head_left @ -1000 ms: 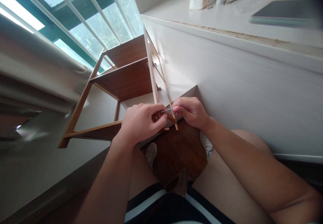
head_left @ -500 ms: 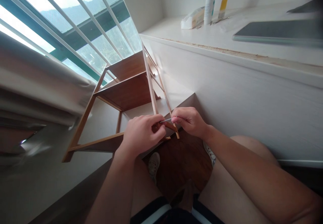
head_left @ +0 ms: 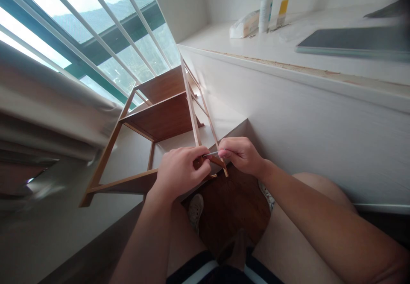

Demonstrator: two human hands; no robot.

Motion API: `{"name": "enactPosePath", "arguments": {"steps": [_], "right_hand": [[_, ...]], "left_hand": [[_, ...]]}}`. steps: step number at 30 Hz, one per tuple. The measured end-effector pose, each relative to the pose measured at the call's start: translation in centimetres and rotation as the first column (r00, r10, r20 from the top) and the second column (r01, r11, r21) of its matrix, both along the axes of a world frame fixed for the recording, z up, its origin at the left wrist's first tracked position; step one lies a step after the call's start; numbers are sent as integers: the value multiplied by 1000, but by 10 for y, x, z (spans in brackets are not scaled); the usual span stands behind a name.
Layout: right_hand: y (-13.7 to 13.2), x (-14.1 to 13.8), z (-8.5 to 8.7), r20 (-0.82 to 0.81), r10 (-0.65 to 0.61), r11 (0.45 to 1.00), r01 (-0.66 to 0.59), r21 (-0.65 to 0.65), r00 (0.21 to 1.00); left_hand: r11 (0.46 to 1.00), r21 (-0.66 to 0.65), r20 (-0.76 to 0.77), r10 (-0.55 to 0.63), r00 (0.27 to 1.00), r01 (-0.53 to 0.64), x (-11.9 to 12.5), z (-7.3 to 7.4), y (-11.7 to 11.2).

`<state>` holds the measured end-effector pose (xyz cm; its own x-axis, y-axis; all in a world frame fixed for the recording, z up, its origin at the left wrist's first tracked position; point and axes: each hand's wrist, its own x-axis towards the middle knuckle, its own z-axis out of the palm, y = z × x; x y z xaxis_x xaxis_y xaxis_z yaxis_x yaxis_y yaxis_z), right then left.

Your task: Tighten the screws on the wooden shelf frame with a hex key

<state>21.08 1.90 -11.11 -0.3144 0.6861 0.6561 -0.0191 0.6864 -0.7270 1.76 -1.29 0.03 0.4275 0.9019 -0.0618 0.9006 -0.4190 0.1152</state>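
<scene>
A wooden shelf rack [head_left: 160,117] lies on its side on a white raised ledge, its legs toward me. My left hand [head_left: 181,171] is closed around the end of one leg at the rack's near corner. My right hand [head_left: 241,153] pinches a thin metal tool [head_left: 212,153], which looks like a small hex key. The tool's tip meets the leg right beside my left fingers. Both hands are close together at that corner, above the dark wood floor between my knees.
A white desk [head_left: 288,57] rises at the right, bearing a tissue pack [head_left: 245,23], two tubes [head_left: 265,8] and a dark tablet [head_left: 346,38]. A barred window [head_left: 105,32] is behind the rack. A grey curtain [head_left: 48,117] hangs at left. My shoes [head_left: 195,207] rest on the floor.
The view tilted up after the oldest frame, showing more of the desk top. My hands stayed at the rack's corner; the right fingers shifted slightly on the tool.
</scene>
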Motion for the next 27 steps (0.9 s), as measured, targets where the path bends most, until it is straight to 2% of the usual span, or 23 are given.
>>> {"name": "enactPosePath", "arguments": {"steps": [13, 27], "right_hand": [[2, 2, 0, 44, -19, 1000, 18, 18, 999], [-3, -2, 6, 61, -64, 988, 72, -138, 996]], "left_hand": [[1000, -10, 1, 2, 1000, -2, 0, 1, 0], [1000, -14, -5, 3, 1000, -3, -1, 1, 0]]}}
